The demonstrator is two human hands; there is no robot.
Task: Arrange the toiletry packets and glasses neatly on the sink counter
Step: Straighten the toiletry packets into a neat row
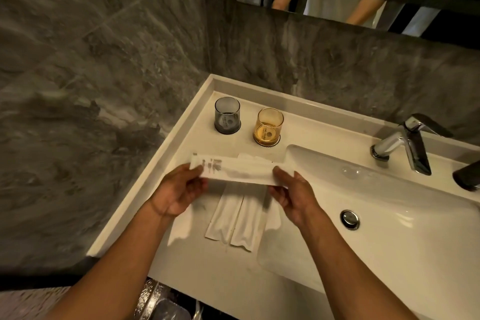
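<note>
Pinching one long packet point(241, 170) w/ our left hand point(179, 189) & right hand point(291, 192) at either end; careless lowering could scatter the two packets point(236, 218) beneath.

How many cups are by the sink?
2. The grey cup stands near the counter's back left corner; the amber cup stands just right of it, apart. None seems hidden.

Two bare forearms reach in from the lower edge, ending in the left hand point(179, 191) and right hand point(293, 196); no sleeves, rings or watch visible, only a thin dark band circling the left wrist point(155, 209)
</note>
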